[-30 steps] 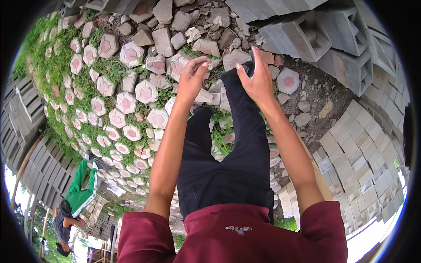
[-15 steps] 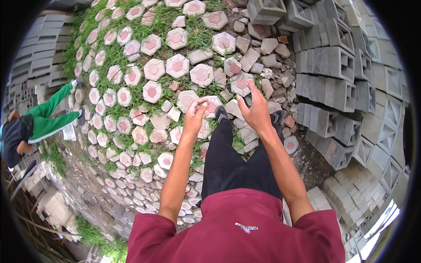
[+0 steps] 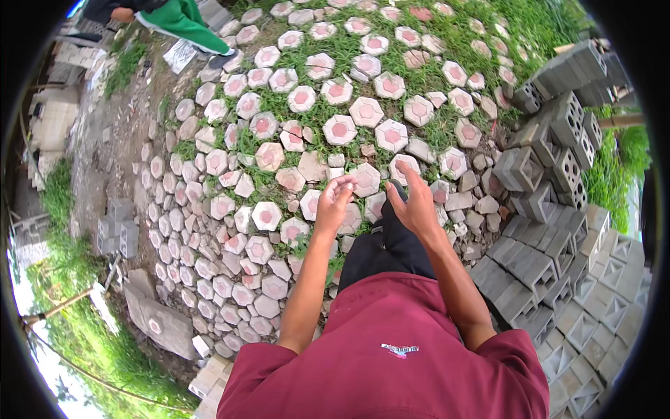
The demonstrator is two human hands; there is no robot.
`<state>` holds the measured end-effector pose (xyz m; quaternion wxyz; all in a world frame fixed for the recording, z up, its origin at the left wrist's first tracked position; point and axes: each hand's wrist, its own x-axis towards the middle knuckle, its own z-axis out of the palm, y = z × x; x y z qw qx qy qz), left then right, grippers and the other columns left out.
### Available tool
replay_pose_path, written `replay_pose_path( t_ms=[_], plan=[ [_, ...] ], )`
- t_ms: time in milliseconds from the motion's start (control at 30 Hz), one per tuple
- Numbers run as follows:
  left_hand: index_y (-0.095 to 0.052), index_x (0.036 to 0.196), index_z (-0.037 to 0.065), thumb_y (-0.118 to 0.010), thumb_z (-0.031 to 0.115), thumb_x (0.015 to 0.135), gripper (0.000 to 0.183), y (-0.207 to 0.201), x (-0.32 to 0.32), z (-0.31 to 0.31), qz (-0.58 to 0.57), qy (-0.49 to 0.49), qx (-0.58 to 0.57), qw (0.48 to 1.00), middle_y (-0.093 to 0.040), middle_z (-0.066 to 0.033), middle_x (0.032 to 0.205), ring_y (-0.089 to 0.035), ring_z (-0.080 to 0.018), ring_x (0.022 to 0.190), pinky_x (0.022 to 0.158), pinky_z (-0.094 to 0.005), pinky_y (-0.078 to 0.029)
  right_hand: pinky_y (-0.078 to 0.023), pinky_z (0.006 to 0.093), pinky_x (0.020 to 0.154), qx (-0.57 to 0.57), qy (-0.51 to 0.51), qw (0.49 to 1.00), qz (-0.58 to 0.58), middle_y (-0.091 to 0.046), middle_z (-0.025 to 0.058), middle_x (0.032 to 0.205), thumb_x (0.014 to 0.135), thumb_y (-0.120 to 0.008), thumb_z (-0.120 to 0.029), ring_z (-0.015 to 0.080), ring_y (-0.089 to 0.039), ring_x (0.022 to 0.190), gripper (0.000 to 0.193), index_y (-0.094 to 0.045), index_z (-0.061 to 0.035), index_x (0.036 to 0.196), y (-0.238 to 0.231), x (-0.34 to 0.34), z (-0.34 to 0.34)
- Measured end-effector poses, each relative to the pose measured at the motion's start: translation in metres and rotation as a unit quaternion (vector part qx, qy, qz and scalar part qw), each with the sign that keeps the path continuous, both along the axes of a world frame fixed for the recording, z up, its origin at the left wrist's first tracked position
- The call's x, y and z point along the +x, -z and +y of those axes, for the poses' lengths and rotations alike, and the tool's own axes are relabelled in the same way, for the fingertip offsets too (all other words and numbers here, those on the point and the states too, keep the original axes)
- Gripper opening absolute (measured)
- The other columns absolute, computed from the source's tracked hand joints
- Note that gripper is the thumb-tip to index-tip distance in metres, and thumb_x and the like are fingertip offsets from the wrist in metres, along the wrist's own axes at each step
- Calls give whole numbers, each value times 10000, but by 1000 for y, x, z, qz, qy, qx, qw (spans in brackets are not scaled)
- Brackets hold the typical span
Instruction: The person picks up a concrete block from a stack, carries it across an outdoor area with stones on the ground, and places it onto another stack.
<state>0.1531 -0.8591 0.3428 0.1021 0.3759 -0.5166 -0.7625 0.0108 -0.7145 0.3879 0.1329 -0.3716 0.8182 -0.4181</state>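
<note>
left hand: fingers loosely curled, empty | right hand: fingers spread, empty | hexagonal paver: on ground just beyond both hands, among grass | risk: loose broken pieces underfoot could shift, causing a stumble toward the hollow concrete blocks.

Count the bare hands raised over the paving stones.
2. The left hand is above the hexagonal stones, fingers curled. The right hand is beside it, open, over the dark trousers. Neither holds anything.
</note>
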Motion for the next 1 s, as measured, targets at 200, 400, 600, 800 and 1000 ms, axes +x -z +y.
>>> replay_pose_path(
  t_ms=[200, 400, 600, 800, 1000],
  plan=[
    [-561, 1210, 55, -571, 242, 949, 321, 7, 74, -62, -42, -218, -5, 975, -636, -82, 1181, -580, -155, 1083, 893, -316, -457, -461, 450, 924, -16, -192, 981, 4, -588, 279, 1170, 876, -630, -156, 434, -573, 1073, 468, -490, 45, 1274, -8, 3, -94],
    [-557, 1215, 59, -557, 239, 955, 315, -16, 102, -104, -58, -355, -37, 932, -638, -73, 1175, -595, -161, 1060, 885, -317, -442, -479, 451, 898, -30, -345, 937, -35, -607, 282, 1128, 863, -643, -142, 442, -592, 1033, 469, -495, 52, 1264, 9, 3, -202],
    [-564, 1205, 44, -545, 214, 961, 298, -50, 110, -145, -39, -462, -80, 882, -639, -85, 1165, -603, -178, 1056, 881, -326, -466, -475, 454, 903, -80, -492, 866, -28, -587, 288, 1174, 876, -623, -148, 442, -577, 1063, 448, -497, 67, 1249, -33, 27, -321],
    [-571, 1196, 46, -565, 205, 952, 291, -59, 124, -170, -24, -569, -92, 817, -646, -73, 1149, -604, -156, 1033, 860, -295, -461, -478, 452, 896, -94, -573, 814, -16, -599, 284, 1156, 870, -624, -133, 445, -583, 1054, 451, -494, 63, 1254, -42, 51, -395],
    [-585, 1187, 57, -579, 232, 945, 299, -48, 158, -184, -40, -659, -34, 750, -655, -64, 1143, -614, -161, 1049, 842, -316, -479, -486, 425, 916, -76, -640, 764, -29, -605, 267, 1169, 871, -647, -145, 398, -605, 1068, 437, -517, 50, 1240, -39, 108, -442]
  ],
)
